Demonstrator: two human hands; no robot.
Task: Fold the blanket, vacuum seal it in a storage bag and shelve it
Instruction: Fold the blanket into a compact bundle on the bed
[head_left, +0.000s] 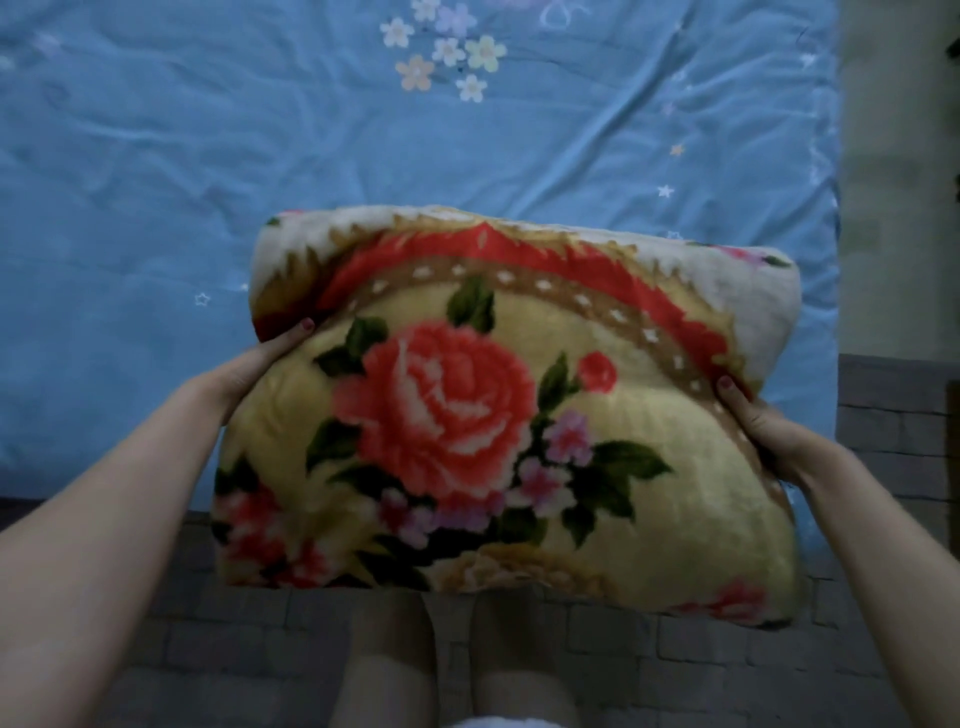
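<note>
Gripping the folded floral blanket (498, 415) at its sides, left hand (260, 364) and right hand (758, 421) hold it over the bed's (156, 182) near edge; folding judged complete, bagging, sealing, shelving outstanding.

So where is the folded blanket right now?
In the head view the folded floral blanket sits mid-frame, held up between the left hand and right hand, over the near edge of the blue bedsheet.

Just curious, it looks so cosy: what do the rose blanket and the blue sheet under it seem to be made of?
The blanket looks like thick plush fleece, probably synthetic: fuzzy pile, soft-edged print, bulky rounded folds. The blue sheet looks like thin smooth woven cloth, maybe cotton or a blend: flat, matte, finely creased, with printed flowers and stars.
</note>
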